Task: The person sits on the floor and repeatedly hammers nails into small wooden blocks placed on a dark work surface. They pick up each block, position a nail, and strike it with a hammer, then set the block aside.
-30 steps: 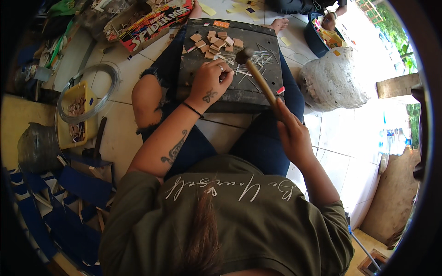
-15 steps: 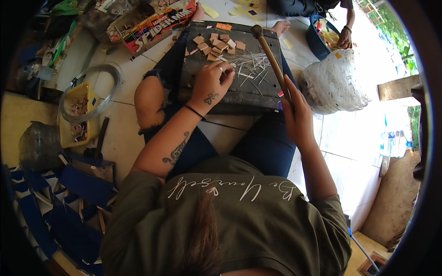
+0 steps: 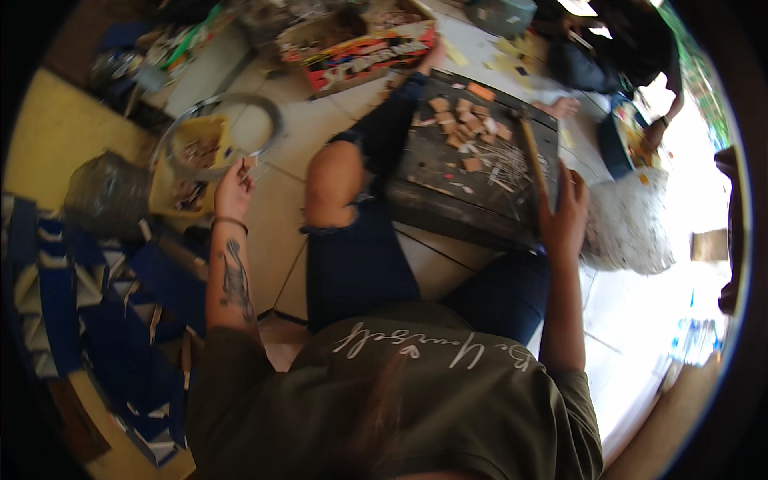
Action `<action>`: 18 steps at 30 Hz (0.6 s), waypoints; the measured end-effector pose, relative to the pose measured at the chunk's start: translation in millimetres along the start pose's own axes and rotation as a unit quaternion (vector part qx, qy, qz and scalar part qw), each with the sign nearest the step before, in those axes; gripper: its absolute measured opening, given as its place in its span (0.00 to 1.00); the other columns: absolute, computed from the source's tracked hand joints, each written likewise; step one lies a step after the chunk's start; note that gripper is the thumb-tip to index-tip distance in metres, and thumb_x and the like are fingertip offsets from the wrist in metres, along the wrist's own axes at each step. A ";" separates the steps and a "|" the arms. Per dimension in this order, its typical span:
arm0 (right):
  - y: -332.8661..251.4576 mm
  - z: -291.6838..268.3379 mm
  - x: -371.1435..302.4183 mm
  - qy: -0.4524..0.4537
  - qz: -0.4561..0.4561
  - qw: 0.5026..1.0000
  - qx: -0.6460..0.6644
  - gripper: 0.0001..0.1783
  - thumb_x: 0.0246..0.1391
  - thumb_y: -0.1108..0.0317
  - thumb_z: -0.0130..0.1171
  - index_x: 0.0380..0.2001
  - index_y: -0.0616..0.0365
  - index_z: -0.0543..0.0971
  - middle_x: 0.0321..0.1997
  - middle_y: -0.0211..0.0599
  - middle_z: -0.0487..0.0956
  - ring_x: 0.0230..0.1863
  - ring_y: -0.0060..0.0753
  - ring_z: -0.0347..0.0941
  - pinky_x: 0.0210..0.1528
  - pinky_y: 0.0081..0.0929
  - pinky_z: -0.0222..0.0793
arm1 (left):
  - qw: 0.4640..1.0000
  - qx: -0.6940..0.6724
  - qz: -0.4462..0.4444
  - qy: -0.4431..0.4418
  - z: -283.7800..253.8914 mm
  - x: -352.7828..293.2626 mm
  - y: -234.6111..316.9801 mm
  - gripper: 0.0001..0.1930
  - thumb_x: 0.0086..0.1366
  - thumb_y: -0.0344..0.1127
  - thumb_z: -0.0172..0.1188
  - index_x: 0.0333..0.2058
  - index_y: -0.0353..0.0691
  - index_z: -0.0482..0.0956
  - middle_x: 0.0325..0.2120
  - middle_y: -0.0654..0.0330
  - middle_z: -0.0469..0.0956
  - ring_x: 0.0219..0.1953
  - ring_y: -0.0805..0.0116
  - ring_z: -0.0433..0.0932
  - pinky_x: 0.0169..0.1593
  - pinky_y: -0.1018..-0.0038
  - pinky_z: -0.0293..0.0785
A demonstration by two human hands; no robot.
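My left hand [image 3: 235, 188] is out to the left, beside a yellow plastic basket [image 3: 164, 188] of small pieces. Its fingers pinch a small brown wooden block [image 3: 250, 162]. My right hand [image 3: 566, 210] is closed round the lower handle of a hammer [image 3: 531, 152], which rests along the right side of a black work block [image 3: 428, 180] between my legs. A pile of small wooden blocks [image 3: 466, 120] lies on its far part. Next to the pile are scattered thin metal wire pieces [image 3: 506, 166], and one single wooden block [image 3: 472, 165] lies apart, nearer me.
A coil of wire [image 3: 276, 120] leans over the yellow basket. A printed cardboard box [image 3: 368, 60] stands beyond my left knee. Blue folded pieces [image 3: 120, 320] are heaped at left. At right are a wrapped white bundle [image 3: 630, 228] and a blue tub [image 3: 614, 148] with another person's hand in it.
My left hand has moved from the work block to beside the yellow basket, a wooden block now in its fingers. The view has turned; the right hand stays on the hammer, lowered onto the block.
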State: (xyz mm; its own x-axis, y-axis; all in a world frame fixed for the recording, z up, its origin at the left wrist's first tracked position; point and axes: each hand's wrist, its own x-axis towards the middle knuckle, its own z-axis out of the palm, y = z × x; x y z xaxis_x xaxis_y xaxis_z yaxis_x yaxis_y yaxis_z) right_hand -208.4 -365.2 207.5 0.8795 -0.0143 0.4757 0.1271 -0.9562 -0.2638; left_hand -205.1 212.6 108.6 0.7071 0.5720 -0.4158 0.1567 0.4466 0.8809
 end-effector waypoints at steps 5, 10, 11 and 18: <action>-14.1 -8.1 2.9 0.006 -0.033 0.998 0.046 0.30 0.54 0.68 0.61 0.61 0.53 0.70 0.58 0.49 0.69 0.60 0.55 0.66 0.62 0.43 0.63 | 0.959 -0.236 0.039 0.149 -65.3 89.6 61.6 0.11 0.69 0.35 0.55 0.46 0.37 0.74 0.37 0.59 0.76 0.40 0.64 0.76 0.45 0.74 0.76; -26.1 -8.1 -2.0 -0.019 -0.025 0.996 0.088 0.28 0.52 0.71 0.61 0.58 0.54 0.72 0.57 0.47 0.70 0.58 0.53 0.67 0.60 0.43 0.64 | 0.981 -0.173 0.034 0.084 -41.0 70.8 44.7 0.15 0.70 0.34 0.51 0.51 0.33 0.71 0.47 0.55 0.75 0.46 0.64 0.76 0.50 0.73 0.75; -26.9 -7.6 -0.7 -0.033 -0.042 0.996 0.071 0.27 0.51 0.71 0.62 0.57 0.54 0.73 0.56 0.46 0.71 0.57 0.53 0.68 0.60 0.42 0.64 | 0.988 -0.136 0.047 0.063 -26.7 57.8 31.1 0.15 0.70 0.34 0.51 0.52 0.33 0.71 0.48 0.54 0.75 0.46 0.64 0.76 0.49 0.73 0.75; -22.2 12.7 34.9 -0.116 -0.121 0.986 0.009 0.22 0.50 0.66 0.64 0.51 0.52 0.78 0.52 0.37 0.76 0.54 0.45 0.70 0.57 0.40 0.64 | 0.939 0.172 0.275 -0.113 102.5 -41.0 -21.4 0.13 0.68 0.32 0.55 0.50 0.37 0.76 0.38 0.61 0.81 0.35 0.73 0.78 0.46 0.77 0.74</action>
State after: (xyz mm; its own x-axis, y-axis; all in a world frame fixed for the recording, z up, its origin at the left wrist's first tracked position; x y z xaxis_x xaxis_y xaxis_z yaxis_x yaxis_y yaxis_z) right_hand -174.7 -340.8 219.2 0.9031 0.2839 0.3222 0.3535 -0.9175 -0.1823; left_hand -166.8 109.1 130.0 0.8685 0.4733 0.1471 -0.0883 -0.1444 0.9856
